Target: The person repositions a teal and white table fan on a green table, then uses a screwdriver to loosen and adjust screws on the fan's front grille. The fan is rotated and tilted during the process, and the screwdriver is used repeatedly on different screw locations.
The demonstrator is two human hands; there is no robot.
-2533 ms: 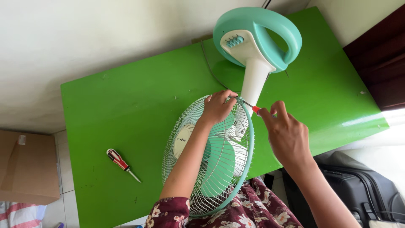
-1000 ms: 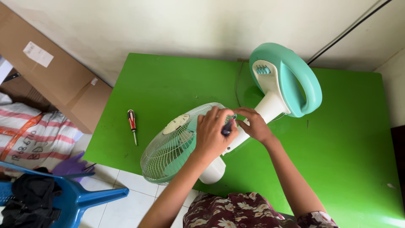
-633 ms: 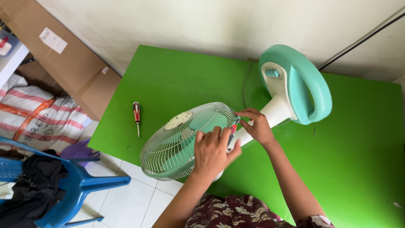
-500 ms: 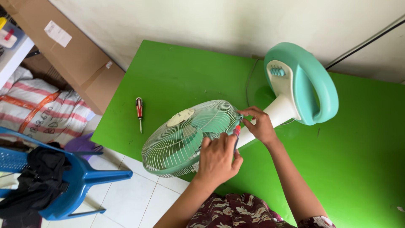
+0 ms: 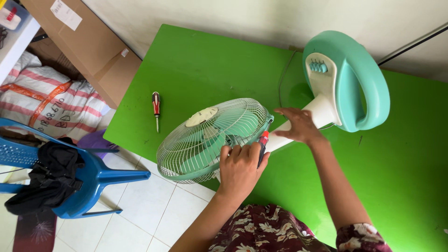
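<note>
A mint-green and white table fan lies on its side on the green table (image 5: 200,60). Its wire grille (image 5: 210,135) hangs over the table's near edge, and its round base (image 5: 359,79) stands up at the right. My left hand (image 5: 240,168) is behind the grille, closed around a small red and black screwdriver (image 5: 263,141) that points up at the grille's rim. My right hand (image 5: 298,126) grips the fan's white neck (image 5: 322,109) just right of the grille.
A second red-handled screwdriver (image 5: 156,106) lies on the table left of the fan. The fan's cord (image 5: 281,79) runs to the back edge. On the floor at left are a blue plastic chair (image 5: 98,179) with dark cloth (image 5: 46,179), a striped sack (image 5: 46,100) and a cardboard box (image 5: 88,46).
My left hand slid from the grille's top down behind the fan head and now holds the small screwdriver. My right hand moved onto the white neck. The view shifted.
</note>
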